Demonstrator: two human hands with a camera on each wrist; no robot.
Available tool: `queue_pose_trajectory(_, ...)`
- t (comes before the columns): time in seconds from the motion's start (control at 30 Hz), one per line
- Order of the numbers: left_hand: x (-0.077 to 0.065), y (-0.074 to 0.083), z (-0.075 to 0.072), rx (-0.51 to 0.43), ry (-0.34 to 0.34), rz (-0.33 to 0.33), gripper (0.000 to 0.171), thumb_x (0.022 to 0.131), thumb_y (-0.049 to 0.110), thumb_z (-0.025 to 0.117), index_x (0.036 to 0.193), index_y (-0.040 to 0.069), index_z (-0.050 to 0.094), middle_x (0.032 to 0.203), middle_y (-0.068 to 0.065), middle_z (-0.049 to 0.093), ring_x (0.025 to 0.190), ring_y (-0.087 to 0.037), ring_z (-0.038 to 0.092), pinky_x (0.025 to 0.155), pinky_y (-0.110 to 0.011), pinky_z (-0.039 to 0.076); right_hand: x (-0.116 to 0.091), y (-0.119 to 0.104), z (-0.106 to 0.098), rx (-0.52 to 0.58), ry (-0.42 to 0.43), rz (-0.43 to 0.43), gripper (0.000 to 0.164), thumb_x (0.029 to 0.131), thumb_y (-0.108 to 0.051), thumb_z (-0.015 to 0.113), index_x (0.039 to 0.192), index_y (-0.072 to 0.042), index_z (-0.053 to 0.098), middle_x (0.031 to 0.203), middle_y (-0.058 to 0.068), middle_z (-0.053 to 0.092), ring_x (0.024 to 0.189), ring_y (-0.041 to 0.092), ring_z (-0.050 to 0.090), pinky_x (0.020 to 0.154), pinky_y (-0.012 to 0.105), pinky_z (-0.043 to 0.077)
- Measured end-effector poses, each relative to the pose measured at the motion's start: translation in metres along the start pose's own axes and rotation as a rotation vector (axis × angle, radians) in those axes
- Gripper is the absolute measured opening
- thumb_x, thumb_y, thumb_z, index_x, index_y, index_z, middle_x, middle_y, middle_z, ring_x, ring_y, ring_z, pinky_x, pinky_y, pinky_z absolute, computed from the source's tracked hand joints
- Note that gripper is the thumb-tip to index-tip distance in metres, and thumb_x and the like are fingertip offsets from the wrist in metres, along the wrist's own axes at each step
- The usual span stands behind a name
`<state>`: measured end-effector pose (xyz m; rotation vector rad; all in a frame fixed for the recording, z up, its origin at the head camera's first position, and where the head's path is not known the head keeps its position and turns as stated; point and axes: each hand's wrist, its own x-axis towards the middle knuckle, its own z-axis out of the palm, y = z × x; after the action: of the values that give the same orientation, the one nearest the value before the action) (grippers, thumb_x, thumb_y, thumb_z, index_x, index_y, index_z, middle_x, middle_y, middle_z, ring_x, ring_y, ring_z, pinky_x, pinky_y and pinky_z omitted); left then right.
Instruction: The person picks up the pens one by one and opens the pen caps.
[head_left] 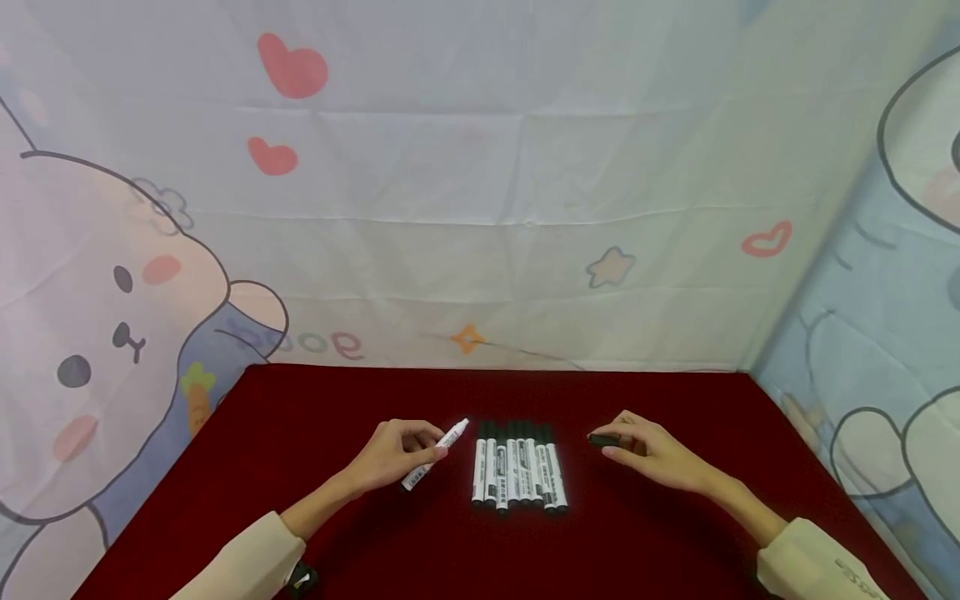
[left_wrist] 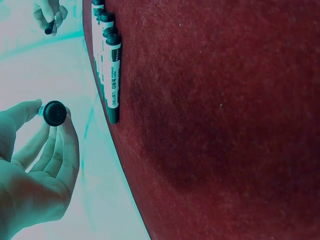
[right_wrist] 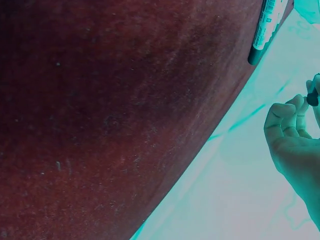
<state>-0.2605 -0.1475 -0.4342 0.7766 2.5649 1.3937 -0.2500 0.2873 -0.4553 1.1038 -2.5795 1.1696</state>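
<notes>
In the head view my left hand (head_left: pixel 390 457) pinches a white marker (head_left: pixel 454 432) between thumb and fingers. The marker tilts, its bare white tip pointing up and to the right. Its round black end (left_wrist: pixel 55 113) faces the camera in the left wrist view. Off to the right, my right hand (head_left: pixel 654 454) holds a small black marker cap (head_left: pixel 602 440) in its fingertips; part of that cap (right_wrist: pixel 313 97) shows at the edge of the right wrist view. Between the hands lies a row of several white markers (head_left: pixel 517 471) with black caps, side by side, caps toward the back.
A dark red cloth (head_left: pixel 420 550) covers the table. Behind it hangs a pale printed curtain (head_left: pixel 480 275) with hearts and a cartoon animal, and another printed sheet (head_left: pixel 862 358) borders the right side. A dark object (head_left: pixel 302 577) shows beside the left sleeve.
</notes>
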Motion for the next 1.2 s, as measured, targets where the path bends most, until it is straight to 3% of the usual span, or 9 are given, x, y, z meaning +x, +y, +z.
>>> queue_pose_trajectory(0.2,0.0,0.002,0.001,-0.002,0.023,-0.004,0.027,0.094,0.024,0.075,0.112,0.004,0.074,0.093,-0.01,0.074,0.072,-0.011,0.064,0.059,-0.022,0.053,-0.002,0.001,0.001,0.002,0.002,0.037,0.025,0.099,-0.006,0.064,0.124,-0.009,0.068,0.1,-0.001,0.062,0.083,0.001,0.054,0.066,0.021,0.05)
queue_pose_trajectory(0.37,0.0,0.0,0.001,-0.033,0.034,-0.028,0.028,0.094,0.023,0.076,0.112,0.002,0.073,0.092,-0.012,0.073,0.072,-0.012,0.065,0.06,-0.033,0.06,0.0,0.0,0.002,0.031,-0.048,0.113,0.022,0.101,-0.013,0.064,0.122,-0.009,0.065,0.101,0.0,0.067,0.085,0.001,0.059,0.069,0.022,0.053)
queue_pose_trajectory(0.57,0.001,-0.003,0.001,-0.055,0.066,-0.069,0.029,0.093,0.024,0.077,0.112,0.002,0.072,0.092,-0.012,0.072,0.073,-0.014,0.065,0.061,-0.035,0.061,0.004,0.001,0.005,0.076,-0.099,0.126,0.023,0.102,-0.015,0.063,0.122,-0.004,0.064,0.097,0.007,0.07,0.079,0.004,0.063,0.065,0.023,0.054)
queue_pose_trajectory(0.8,0.006,-0.008,0.0,-0.017,0.116,-0.036,0.025,0.093,0.022,0.076,0.109,0.002,0.072,0.087,-0.012,0.071,0.067,-0.012,0.063,0.059,-0.039,0.061,-0.001,0.0,0.006,0.085,-0.127,0.136,0.03,0.101,-0.017,0.065,0.127,-0.002,0.061,0.098,0.006,0.07,0.079,0.009,0.066,0.066,0.024,0.056)
queue_pose_trajectory(1.0,0.013,-0.02,-0.003,-0.004,0.17,-0.052,0.027,0.092,0.019,0.077,0.11,-0.001,0.072,0.087,-0.014,0.072,0.066,-0.011,0.064,0.056,-0.031,0.06,-0.005,0.0,0.007,0.14,-0.163,0.151,0.031,0.1,-0.018,0.066,0.126,-0.001,0.061,0.097,0.012,0.072,0.081,0.015,0.07,0.068,0.028,0.06)
queue_pose_trajectory(1.2,0.019,-0.031,-0.005,-0.021,0.232,-0.092,0.03,0.091,0.018,0.079,0.112,-0.001,0.072,0.089,-0.015,0.073,0.067,-0.013,0.064,0.057,-0.03,0.06,-0.008,0.002,0.008,0.128,-0.175,0.13,0.03,0.101,-0.015,0.065,0.125,0.002,0.062,0.096,0.012,0.072,0.08,0.016,0.07,0.069,0.025,0.058)
